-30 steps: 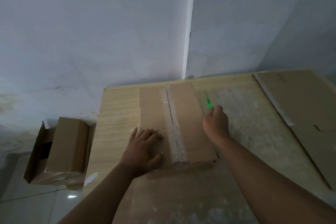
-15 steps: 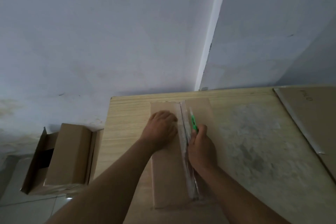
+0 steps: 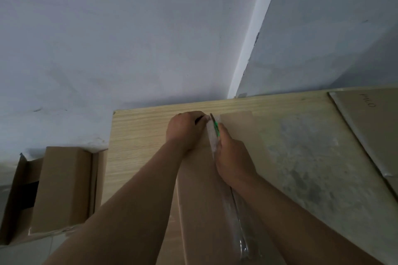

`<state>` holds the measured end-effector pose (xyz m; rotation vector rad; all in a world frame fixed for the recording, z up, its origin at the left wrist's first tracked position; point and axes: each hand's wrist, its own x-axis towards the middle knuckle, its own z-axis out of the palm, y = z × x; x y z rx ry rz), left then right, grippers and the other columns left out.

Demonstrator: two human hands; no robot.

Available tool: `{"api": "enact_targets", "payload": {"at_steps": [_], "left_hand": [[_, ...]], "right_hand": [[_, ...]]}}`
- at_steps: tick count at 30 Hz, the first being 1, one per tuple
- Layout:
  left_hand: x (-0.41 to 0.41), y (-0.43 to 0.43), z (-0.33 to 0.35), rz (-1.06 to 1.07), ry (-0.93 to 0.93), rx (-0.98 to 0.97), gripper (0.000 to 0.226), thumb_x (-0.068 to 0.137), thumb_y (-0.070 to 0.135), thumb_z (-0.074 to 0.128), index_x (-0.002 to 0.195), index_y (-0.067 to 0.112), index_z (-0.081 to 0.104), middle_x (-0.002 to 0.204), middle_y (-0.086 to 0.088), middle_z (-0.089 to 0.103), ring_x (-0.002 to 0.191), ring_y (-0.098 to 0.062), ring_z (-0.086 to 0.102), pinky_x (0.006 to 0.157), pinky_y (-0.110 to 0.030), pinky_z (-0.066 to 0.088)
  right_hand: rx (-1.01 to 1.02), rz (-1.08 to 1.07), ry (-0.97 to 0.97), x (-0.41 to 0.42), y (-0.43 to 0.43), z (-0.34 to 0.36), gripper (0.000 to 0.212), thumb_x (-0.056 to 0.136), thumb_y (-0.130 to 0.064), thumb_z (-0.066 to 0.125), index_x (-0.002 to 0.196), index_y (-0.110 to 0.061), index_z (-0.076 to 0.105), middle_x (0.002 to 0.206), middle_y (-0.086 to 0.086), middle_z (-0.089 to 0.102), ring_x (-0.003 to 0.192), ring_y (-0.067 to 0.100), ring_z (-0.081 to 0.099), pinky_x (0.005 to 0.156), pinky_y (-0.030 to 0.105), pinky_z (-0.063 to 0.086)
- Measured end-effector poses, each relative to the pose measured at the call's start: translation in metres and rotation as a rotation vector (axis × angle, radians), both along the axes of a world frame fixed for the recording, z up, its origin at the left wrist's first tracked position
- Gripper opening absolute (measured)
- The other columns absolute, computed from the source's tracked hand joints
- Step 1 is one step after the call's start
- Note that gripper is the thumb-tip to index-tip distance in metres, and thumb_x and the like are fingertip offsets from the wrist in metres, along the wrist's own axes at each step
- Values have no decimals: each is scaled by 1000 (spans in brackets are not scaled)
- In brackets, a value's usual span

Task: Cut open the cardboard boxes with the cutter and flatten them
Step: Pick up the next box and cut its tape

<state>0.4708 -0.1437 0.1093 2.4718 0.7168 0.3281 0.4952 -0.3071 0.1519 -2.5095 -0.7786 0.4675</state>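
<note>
Tabletop [image 3: 140, 135]: pale wood, set against a grey wall corner.
Cardboard box [image 3: 198, 200]: lies lengthwise on the tabletop, with clear tape [image 3: 237, 221] along its seam.
Left hand [image 3: 186, 130]: fingers curled over the box's far end.
Right hand [image 3: 233, 157]: grips the green cutter [image 3: 216, 128] on the tape, near the far end.
Far right: flattened cardboard [image 3: 370, 127].

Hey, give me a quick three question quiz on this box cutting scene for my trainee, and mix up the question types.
1. True or false: the right hand holds the green cutter at the taped seam of the box.
2. Where does the flattened cardboard lie? A) on the floor B) on the table, right of the box C) under the box
3. Fill in: the left hand grips the box at its ___ end.
Key: 1 true; 2 B; 3 far.
</note>
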Motion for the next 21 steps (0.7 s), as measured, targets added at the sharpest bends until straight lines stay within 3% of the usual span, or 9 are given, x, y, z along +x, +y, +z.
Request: {"api": "enact_targets", "payload": {"at_steps": [4, 13, 18, 21], "left_hand": [[0, 4, -3, -23, -25, -31, 26, 103, 44, 54, 103, 30, 76, 102, 4, 77, 95, -25, 67, 76, -36, 50], [3, 2, -1, 21, 2, -42, 27, 101, 45, 57, 98, 26, 75, 100, 0, 76, 95, -28, 66, 75, -37, 50], [3, 2, -1, 14, 4, -31, 26, 101, 45, 57, 99, 27, 75, 102, -1, 76, 96, -29, 66, 72, -35, 46], [2, 1, 0, 12, -2, -34, 27, 102, 45, 55, 100, 28, 76, 102, 0, 76, 97, -28, 65, 72, -34, 45]], "right_hand": [[-79, -11, -16, 4, 10, 1, 67, 101, -15, 37, 160, -30, 9, 115, 18, 65, 101, 36, 63, 75, 37, 45], [-130, -5, -22, 10, 22, 8, 63, 102, -13, 34, 160, -22, 13, 126, 21, 61, 111, 37, 61, 86, 40, 49], [-132, -11, -3, 4, 18, 9, 66, 100, -11, 32, 160, -24, 9, 124, 21, 61, 109, 37, 61, 90, 43, 51], [-131, -29, 11, -7, 7, 10, 66, 98, -10, 37, 159, -24, 13, 116, 20, 63, 102, 37, 63, 84, 44, 53]]}}
